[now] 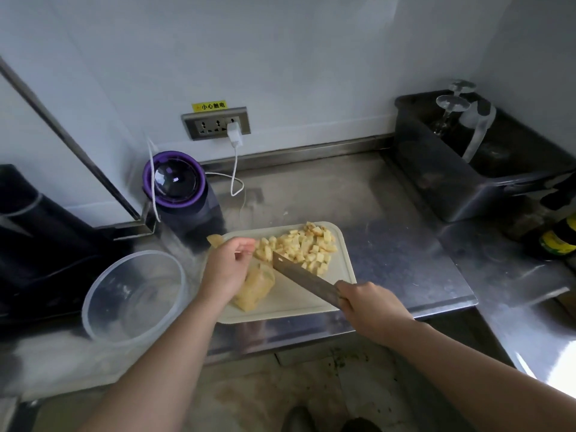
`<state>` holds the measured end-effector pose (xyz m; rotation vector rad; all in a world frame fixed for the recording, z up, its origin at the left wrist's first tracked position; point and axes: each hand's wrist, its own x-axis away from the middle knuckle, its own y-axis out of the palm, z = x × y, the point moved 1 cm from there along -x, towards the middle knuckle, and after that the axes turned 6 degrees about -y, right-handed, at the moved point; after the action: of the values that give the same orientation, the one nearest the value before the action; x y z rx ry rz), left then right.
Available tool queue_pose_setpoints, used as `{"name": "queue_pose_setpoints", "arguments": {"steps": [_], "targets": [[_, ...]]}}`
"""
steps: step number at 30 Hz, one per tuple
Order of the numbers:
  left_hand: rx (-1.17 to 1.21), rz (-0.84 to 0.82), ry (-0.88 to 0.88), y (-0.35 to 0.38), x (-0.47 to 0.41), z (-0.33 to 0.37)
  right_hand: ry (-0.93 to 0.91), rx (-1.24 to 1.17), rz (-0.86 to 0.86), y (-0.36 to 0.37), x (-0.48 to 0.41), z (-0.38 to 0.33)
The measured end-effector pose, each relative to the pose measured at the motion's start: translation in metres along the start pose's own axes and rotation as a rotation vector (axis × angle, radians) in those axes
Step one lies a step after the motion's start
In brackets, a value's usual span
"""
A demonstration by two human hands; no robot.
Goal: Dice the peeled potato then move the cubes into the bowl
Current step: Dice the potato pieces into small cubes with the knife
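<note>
Cubes [299,247] were heaped on the cutting board [293,296] beside an uncut chunk [254,291], bowl [86,302] unfilled; knife [299,275] gripped by right hand [371,304], hold of left hand [227,266] unclear.

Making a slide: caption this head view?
Right hand holds a steel cleaver by yellow potato cubes on a white cutting board; clear plastic bowl stands left.
</note>
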<state>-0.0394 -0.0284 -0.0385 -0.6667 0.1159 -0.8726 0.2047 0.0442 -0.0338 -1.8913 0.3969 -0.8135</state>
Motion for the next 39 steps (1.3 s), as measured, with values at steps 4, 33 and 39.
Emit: {"name": "queue_pose_setpoints", "arguments": {"steps": [4, 33, 39], "targets": [[-0.51, -0.282, 0.067, -0.014, 0.002, -0.025, -0.018, -0.002, -0.005, 0.005, -0.01, -0.018], [-0.419, -0.458, -0.159, 0.025, -0.037, -0.002, 0.037, -0.074, -0.086, -0.015, -0.023, -0.003], [-0.718, -0.546, -0.003, 0.027, -0.043, -0.007, 0.031, -0.072, -0.096, -0.013, -0.026, -0.008]]}}
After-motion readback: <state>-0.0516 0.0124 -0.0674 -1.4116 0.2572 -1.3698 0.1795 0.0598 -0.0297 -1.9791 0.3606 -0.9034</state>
